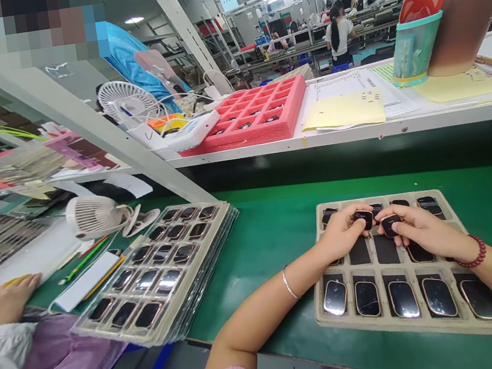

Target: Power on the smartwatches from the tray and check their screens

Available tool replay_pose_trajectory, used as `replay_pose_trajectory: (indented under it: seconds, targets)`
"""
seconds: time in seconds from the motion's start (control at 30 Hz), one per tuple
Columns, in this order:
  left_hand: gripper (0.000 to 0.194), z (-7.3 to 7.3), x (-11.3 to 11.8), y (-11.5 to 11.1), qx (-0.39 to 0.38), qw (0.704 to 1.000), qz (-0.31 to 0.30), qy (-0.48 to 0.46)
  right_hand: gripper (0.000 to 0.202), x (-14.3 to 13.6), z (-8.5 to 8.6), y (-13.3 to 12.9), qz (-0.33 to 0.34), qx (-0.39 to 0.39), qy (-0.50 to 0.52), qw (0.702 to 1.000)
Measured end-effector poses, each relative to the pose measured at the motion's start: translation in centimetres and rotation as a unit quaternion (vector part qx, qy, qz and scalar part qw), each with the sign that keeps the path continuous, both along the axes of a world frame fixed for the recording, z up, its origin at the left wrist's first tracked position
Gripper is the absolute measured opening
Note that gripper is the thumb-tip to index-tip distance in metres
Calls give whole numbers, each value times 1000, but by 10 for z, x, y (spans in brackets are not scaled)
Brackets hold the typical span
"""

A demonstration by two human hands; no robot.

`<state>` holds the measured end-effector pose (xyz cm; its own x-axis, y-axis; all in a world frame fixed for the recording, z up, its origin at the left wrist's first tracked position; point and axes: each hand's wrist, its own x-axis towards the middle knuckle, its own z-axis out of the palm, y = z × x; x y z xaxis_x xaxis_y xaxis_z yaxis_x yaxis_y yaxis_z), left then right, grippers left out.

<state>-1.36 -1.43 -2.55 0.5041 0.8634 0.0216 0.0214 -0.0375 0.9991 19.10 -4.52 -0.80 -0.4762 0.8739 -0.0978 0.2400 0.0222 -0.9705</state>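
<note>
Both hands are raised over a beige tray [422,331] of dark watch-like pieces with gold rims, on the right of the green bench. My left hand [346,230], with a silver bangle at the wrist, pinches one dark piece [364,219] between thumb and fingers. Close beside it, my right hand [421,227], with a red bead bracelet, grips another dark piece [390,226]. Filled slots form the tray's front row, while slots just below my hands show only dark bottoms. My hands and wrists hide part of the back rows.
Stacked trays [223,218] of similar pieces stand left of centre on the green bench [271,236]. A small white fan [95,217], pens and a neighbour's hand [12,297] are further left. Above runs a shelf [344,134] with a pink foam tray [294,104], papers and a teal cup [416,47].
</note>
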Motion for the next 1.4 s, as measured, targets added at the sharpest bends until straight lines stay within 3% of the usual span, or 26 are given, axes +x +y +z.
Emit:
replay_pose_trajectory:
  seconds: [0.23, 0.47, 0.7, 1.03, 1.27, 1.4]
  targets:
    - [40, 2, 2, -1, 7, 999, 19, -37, 39, 0, -1, 0, -27, 24, 15, 999]
    - [35, 1, 0, 2, 9, 999, 28, -45, 41, -1, -1, 0, -2, 52, 3, 999]
    - [35, 0, 1, 1, 6, 999, 20, -46, 37, 1, -2, 0, -3, 14, 4, 1000]
    - [46, 4, 1, 0, 7, 999, 24, -20, 43, -2, 3, -1, -7, 30, 17, 999]
    - [35, 4, 2, 0, -16, 998, 11, -52, 39, 0, 0, 0, -19, -2, 12, 1000]
    - [43, 5, 3, -1, -13, 999, 14, -41, 42, 0, 2, 0, -10, 10, 22, 1000]
